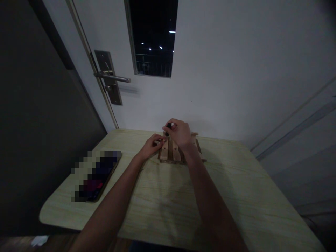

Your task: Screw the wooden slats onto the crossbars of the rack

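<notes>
A small wooden piece with several pale slats (164, 153) over darker wood lies at the far side of the table; dark dots mark the slats. Pinched in my right hand (181, 131) is a short black tool (169, 125), upright over the far end of the leftmost slat. Its exact kind is too small and dim to tell. My left hand (152, 144) is closed, its fingertips together at that same slat end, just below the tool. Whatever sits between them is hidden. My right hand and wrist cover part of the right-hand slats.
A phone (106, 176), partly pixelated, lies on the left of the light wood-grain table (157, 206). Behind the table stands a white door with a metal handle (112, 77) and a dark window (154, 38). A dark panel (39, 122) rises at the left.
</notes>
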`<control>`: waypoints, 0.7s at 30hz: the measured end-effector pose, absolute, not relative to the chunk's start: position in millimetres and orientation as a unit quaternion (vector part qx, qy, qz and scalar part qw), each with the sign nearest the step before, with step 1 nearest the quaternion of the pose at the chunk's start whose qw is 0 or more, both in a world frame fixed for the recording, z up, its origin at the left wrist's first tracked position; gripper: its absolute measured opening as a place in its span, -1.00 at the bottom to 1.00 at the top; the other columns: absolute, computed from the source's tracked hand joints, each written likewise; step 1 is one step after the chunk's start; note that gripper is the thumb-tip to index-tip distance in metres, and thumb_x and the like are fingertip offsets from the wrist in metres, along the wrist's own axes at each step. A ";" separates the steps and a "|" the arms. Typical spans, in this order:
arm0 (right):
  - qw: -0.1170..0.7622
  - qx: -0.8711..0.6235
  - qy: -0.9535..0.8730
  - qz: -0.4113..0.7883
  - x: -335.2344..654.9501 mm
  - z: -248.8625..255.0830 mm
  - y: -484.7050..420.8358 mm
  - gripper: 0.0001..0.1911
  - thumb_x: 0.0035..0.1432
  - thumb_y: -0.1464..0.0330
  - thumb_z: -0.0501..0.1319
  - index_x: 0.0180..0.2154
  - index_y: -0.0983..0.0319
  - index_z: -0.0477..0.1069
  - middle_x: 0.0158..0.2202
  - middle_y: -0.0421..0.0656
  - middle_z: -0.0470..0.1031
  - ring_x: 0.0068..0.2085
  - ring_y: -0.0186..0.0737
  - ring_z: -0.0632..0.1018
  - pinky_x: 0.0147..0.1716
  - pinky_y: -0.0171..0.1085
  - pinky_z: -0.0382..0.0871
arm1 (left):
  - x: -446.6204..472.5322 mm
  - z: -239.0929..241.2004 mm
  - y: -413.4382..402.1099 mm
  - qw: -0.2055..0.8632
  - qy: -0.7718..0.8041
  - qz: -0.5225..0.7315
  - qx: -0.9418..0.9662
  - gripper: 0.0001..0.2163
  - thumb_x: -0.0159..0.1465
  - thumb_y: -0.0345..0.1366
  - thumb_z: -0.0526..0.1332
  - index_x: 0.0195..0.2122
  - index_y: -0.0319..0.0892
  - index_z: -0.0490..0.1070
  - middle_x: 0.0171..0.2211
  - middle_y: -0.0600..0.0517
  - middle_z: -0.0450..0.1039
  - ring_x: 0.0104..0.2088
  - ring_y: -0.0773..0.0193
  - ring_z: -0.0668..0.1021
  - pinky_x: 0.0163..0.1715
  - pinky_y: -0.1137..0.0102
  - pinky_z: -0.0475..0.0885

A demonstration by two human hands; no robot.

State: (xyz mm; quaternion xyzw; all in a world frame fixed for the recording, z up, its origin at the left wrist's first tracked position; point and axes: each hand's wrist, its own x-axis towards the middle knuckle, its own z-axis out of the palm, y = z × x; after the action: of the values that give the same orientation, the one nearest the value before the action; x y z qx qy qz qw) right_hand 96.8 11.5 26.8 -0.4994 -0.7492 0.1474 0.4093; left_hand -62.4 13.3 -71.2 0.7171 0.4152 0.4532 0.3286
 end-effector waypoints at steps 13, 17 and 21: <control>0.340 -0.508 -0.787 0.081 94.5 24.1 9.9 -0.82 0.22 0.45 -0.01 -0.22 0.21 0.34 -0.29 -0.09 0.49 -0.25 -0.24 0.47 -0.25 -0.30 0.24 | -62.4 -74.2 15.9 0.331 0.407 0.454 0.721 -0.74 0.21 -0.17 0.18 -0.16 -0.21 0.42 -0.19 -0.05 0.35 -0.17 0.25 0.45 -0.25 0.41 0.41; 0.314 -0.480 -0.813 0.105 95.7 27.3 5.8 -0.76 0.20 0.46 -0.03 -0.16 0.21 0.34 -0.31 -0.12 0.48 -0.30 -0.28 0.45 -0.28 -0.32 0.23 | -62.0 -73.9 15.8 0.323 0.410 0.457 0.720 -0.76 0.20 -0.18 0.18 -0.19 -0.21 0.42 -0.22 -0.04 0.35 -0.20 0.26 0.45 -0.25 0.42 0.41; 0.290 -0.487 -0.815 0.118 95.0 28.3 3.4 -0.66 0.19 0.47 -0.04 -0.02 0.18 0.28 -0.33 -0.13 0.48 -0.36 -0.29 0.44 -0.36 -0.32 0.21 | -62.0 -72.8 15.1 0.319 0.411 0.456 0.722 -0.78 0.20 -0.21 0.18 -0.20 -0.21 0.42 -0.21 -0.03 0.36 -0.20 0.27 0.45 -0.23 0.41 0.39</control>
State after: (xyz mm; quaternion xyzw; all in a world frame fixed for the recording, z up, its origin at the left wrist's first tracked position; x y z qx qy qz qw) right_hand 95.0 3.4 28.3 -0.4870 -0.8155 0.1178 0.2898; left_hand -62.0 15.1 -72.8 0.7217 0.4113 0.4564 0.3188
